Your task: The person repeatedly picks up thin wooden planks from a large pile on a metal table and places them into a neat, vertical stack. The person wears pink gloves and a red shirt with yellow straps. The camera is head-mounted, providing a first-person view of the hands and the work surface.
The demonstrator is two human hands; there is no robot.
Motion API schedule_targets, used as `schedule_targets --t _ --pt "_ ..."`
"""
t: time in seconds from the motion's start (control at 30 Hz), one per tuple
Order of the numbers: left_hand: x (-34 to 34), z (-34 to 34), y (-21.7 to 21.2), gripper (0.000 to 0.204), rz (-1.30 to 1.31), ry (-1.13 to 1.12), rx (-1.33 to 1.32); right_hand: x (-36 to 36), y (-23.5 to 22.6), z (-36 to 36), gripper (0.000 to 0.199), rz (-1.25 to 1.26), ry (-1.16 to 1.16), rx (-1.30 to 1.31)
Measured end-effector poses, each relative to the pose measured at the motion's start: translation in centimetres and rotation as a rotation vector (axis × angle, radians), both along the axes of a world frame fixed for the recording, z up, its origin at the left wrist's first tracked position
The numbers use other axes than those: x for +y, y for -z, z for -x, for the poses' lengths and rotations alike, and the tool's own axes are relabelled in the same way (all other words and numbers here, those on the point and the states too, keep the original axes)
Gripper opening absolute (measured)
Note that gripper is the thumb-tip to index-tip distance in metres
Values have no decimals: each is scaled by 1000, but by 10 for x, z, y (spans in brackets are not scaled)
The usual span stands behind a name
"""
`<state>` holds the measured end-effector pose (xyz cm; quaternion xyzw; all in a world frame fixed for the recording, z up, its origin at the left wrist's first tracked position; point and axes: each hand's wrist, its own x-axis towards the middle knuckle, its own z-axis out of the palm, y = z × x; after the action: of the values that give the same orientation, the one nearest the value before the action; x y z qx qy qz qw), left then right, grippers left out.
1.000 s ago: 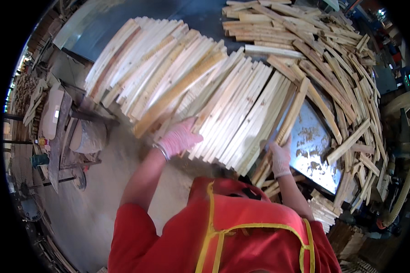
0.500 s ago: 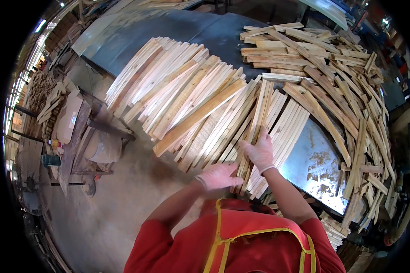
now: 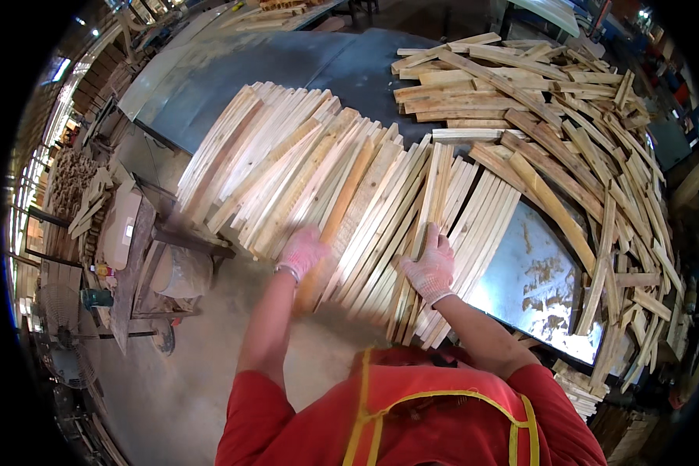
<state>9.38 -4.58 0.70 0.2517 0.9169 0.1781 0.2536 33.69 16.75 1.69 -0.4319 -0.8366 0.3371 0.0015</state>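
A row of pale wooden strips point(image 3: 276, 140) lies side by side across the metal table, their near ends over the front edge. My left hand point(image 3: 303, 252), in a thin whitish glove, grips the near part of a darker, orange-brown wooden strip point(image 3: 348, 194); that strip's near end is blurred. Farther right, my gloved right hand point(image 3: 429, 268) is closed over a few wooden strips point(image 3: 436, 186), thumb on their left side and fingers on top. Just right of it lies a tight group of narrow strips point(image 3: 481, 241).
A loose heap of wooden strips point(image 3: 590, 163) covers the table's right and far right. Bare metal tabletop point(image 3: 532, 264) shows between heap and row. At the left stand a wooden bench point(image 3: 182, 241) and a floor fan point(image 3: 71, 361). Concrete floor point(image 3: 179, 380) lies before the table.
My left hand has moved left and away from the strips beside my right hand. The orange-brown strip, earlier slanting across the row, now lies more in line with it. My right hand has shifted slightly nearer.
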Motion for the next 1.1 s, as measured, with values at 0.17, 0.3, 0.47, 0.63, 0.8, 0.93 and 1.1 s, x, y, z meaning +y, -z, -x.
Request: schedule_targets --t 0.17,0.3,0.47,0.63,0.8,0.93,1.1 --pt "28 -56 -11 81 -63 -43 -6 9 5 -11 116 20 -8 40" --pt "39 -91 26 94 191 -78 409 16 -10 -9 114 166 -88 86" --pt "87 -132 -14 79 -21 -321 11 37 -7 -24 98 362 -98 283" --pt "94 -162 4 65 -387 -250 73 43 15 -32 83 1117 -40 720" --pt "146 -196 -24 92 54 -149 395 103 10 -57 69 1107 -254 642" --pt "132 -174 -49 99 96 -183 108 150 -3 -123 89 755 224 640" --pt "99 -142 -49 97 144 -14 266 197 67 -178 89 770 427 239"
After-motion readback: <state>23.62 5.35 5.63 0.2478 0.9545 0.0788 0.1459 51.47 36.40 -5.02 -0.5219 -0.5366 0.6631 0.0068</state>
